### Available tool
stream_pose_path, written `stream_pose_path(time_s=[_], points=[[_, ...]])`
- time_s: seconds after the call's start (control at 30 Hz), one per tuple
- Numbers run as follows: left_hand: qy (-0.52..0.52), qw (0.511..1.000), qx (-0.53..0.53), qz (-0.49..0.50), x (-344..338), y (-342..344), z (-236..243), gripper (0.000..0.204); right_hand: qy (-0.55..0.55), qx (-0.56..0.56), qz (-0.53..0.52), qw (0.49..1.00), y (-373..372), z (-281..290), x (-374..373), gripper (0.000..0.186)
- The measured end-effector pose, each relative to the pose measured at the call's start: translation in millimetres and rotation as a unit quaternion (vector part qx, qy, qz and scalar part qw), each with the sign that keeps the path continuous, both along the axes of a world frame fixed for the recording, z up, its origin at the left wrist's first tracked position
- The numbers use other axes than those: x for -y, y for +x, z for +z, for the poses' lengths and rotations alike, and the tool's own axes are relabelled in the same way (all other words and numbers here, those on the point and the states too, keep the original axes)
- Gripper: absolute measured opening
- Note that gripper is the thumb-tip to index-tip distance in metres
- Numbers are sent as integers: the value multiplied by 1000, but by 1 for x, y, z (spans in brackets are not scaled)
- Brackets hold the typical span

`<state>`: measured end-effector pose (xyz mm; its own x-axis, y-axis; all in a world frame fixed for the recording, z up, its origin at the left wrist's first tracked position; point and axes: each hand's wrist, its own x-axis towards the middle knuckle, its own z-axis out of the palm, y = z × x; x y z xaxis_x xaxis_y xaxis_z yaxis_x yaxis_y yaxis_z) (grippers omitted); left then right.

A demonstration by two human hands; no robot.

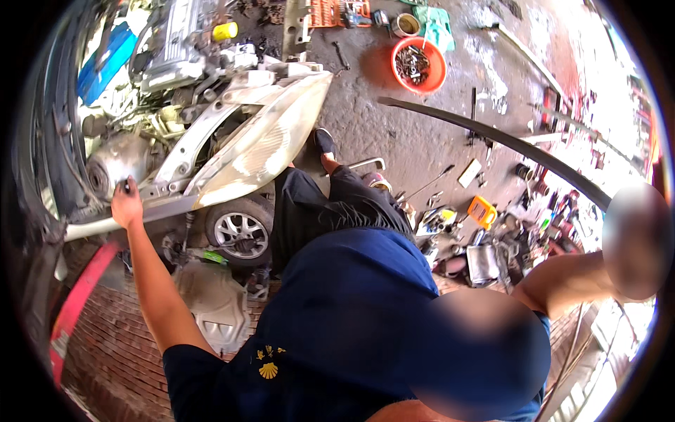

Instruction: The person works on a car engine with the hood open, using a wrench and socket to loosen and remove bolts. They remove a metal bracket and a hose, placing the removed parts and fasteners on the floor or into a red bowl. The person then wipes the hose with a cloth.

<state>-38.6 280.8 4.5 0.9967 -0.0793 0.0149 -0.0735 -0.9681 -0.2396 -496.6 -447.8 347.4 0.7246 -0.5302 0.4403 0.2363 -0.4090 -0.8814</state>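
My left hand is at the edge of an opened car front, its fingers closed around a small dark thing I cannot make out. Beside it are a round metal part and a pale body panel with a large headlight. Far off to the right, a blurred patch covers my right hand. A long, curved black strip runs from that hand through the air toward the middle, so the hand appears to hold its end. The fingers there are hidden.
Below the panel sits a car wheel; the engine lies beyond. On the floor are a red bucket of metal parts, a yellow jug, a wrench and piled parts. A red bar stands left.
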Motion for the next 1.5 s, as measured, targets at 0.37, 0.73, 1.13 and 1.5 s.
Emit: stream_pose_path(time_s=[0.37,0.73,1.13,1.5], points=[[-46,997,-68,2,3,17,-9,63,-110,-618,210,750,-12,-427,-37,32],[26,997,-61,49,3,20,-10,68,-232,-760,94,600,-26,-568,-23,73],[37,999,-19,18,21,13,-14,60,58,-758,76,645,-92,-600,-99,60],[-74,985,85,-128,0,10,-17,48,19,-684,100,722,-20,-566,-144,50]])
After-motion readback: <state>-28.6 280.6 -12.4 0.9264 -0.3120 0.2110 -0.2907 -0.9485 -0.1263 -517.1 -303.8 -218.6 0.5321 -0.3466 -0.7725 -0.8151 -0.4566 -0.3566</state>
